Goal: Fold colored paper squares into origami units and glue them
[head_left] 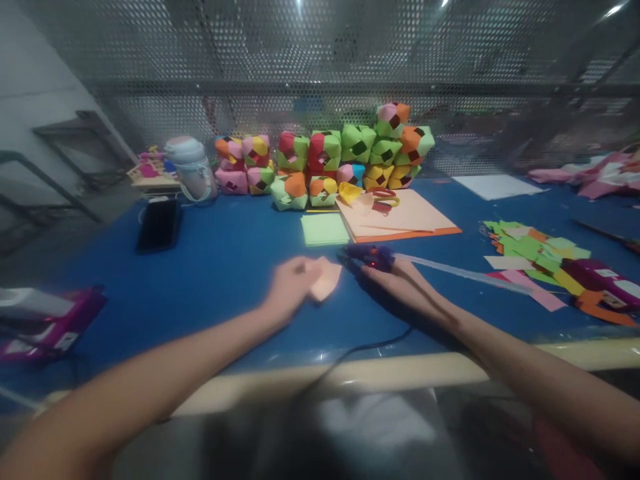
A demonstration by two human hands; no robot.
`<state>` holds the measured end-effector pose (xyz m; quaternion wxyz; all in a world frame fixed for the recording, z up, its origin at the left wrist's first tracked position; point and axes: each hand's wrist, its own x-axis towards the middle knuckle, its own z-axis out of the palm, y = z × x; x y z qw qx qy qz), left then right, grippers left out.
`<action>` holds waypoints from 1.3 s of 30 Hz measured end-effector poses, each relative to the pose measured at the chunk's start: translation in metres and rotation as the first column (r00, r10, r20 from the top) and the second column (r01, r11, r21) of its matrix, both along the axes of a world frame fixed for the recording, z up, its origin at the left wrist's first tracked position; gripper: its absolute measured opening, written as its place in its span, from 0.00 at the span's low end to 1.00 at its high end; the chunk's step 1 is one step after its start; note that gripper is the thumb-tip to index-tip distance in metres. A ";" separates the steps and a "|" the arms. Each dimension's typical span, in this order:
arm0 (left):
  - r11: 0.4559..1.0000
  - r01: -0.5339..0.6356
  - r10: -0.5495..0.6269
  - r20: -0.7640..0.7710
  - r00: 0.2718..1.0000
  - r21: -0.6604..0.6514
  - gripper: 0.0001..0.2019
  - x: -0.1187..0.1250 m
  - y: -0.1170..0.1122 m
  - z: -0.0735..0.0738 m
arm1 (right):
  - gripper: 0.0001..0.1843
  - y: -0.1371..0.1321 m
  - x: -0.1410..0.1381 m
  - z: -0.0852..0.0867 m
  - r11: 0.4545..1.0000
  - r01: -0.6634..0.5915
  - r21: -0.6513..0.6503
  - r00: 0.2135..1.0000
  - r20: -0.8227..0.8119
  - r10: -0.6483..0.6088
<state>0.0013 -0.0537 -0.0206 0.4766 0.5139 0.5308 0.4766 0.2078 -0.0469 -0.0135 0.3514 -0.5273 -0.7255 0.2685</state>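
Between its fingers my left hand (293, 283) pinches a piece of folded peach paper (326, 279) over the blue table. My right hand (400, 277) is wrapped round a dark blue glue gun (371, 256), which has a small red light. Its nozzle points left, just to the right of the paper and apart from it. A long clear glue stick (460, 272) runs out of the gun's rear to the right. The gun's black cord (370, 347) hangs over the front edge. A stack of light green paper squares (325, 229) lies just beyond my left hand.
Several folded paper cubes (358, 143) are stacked along the back. Scissors (384, 199) rest on peach sheets (420, 217). To the left are a phone (159, 225) and a bottle (190, 167); to the right, paper scraps (540, 250) and a purple device (603, 283).
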 end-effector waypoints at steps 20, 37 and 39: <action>1.000 0.012 -0.009 -0.114 0.993 0.026 0.08 0.003 -0.002 0.001 | 0.14 -0.029 -0.004 0.021 0.974 -0.167 0.153 0.883 0.463 0.079; 1.000 -0.001 0.004 -0.136 0.991 0.025 0.07 0.005 -0.003 0.004 | 0.16 -0.030 -0.001 0.019 0.967 -0.177 0.184 0.836 0.547 0.049; 1.000 0.001 0.002 -0.126 0.992 0.022 0.07 0.005 -0.003 0.004 | 0.15 -0.031 -0.001 0.019 0.971 -0.165 0.174 0.832 0.553 0.042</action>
